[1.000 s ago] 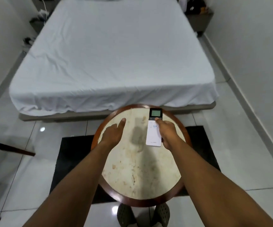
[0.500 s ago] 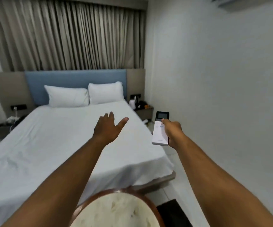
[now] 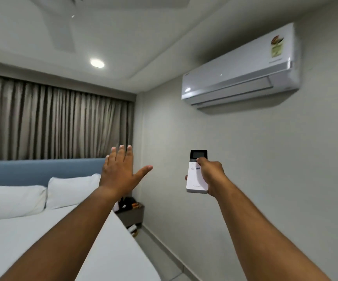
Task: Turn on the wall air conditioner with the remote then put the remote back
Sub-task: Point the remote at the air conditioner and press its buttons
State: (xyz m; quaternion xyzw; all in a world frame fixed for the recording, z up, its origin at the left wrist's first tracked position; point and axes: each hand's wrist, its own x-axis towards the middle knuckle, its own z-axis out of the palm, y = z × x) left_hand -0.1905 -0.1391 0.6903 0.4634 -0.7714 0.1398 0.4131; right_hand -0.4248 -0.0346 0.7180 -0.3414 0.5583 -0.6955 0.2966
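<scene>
A white wall air conditioner hangs high on the right wall, its front flap closed. My right hand holds a white remote with a dark screen at its top, raised upright below the unit. The thumb rests on the buttons just under the screen. My left hand is lifted beside it, to the left, fingers spread and holding nothing.
A bed with white sheets and two pillows fills the lower left, against a blue headboard. A bedside table with small items stands in the corner. Grey curtains cover the far wall. A ceiling light is on.
The view has swung up from the round table to the wall unit. My right hand has lifted the remote off the table and raised it; my left hand has risen too.
</scene>
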